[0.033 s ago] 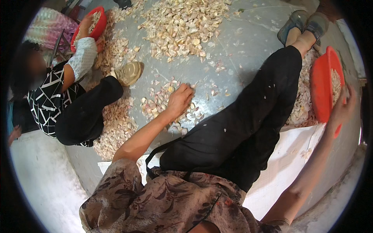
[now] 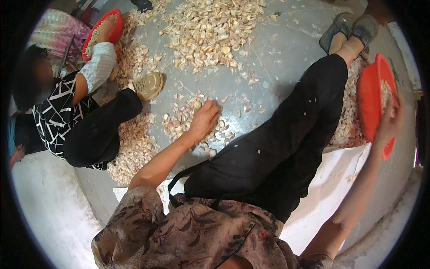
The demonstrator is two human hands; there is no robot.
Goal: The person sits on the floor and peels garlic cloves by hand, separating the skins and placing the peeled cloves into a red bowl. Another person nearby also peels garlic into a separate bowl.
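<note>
My left hand [image 2: 205,118] rests low over a small scatter of loose garlic cloves [image 2: 177,122] on the grey floor. Its fingers are curled down and together, and whatever they hold is hidden beneath them. Far to the right, my right hand [image 2: 390,125] is at a red plastic basin [image 2: 371,98], its fingers apart beside the near rim. Pale cloves or peelings [image 2: 386,92] lie inside that tilted basin. I cannot make out anything held in the right hand.
A large heap of cloves [image 2: 210,33] lies ahead. On the left sits a co-worker with a hand in another red basin [image 2: 117,31], near more garlic [image 2: 134,152]. My outstretched legs [image 2: 277,139] cross the middle. Peelings [image 2: 347,125] and a white sheet [image 2: 331,179] lie right.
My right hand has shifted slightly left and down, closer to the basin. My left hand has moved a little left. The co-worker's hand has moved within the other basin.
</note>
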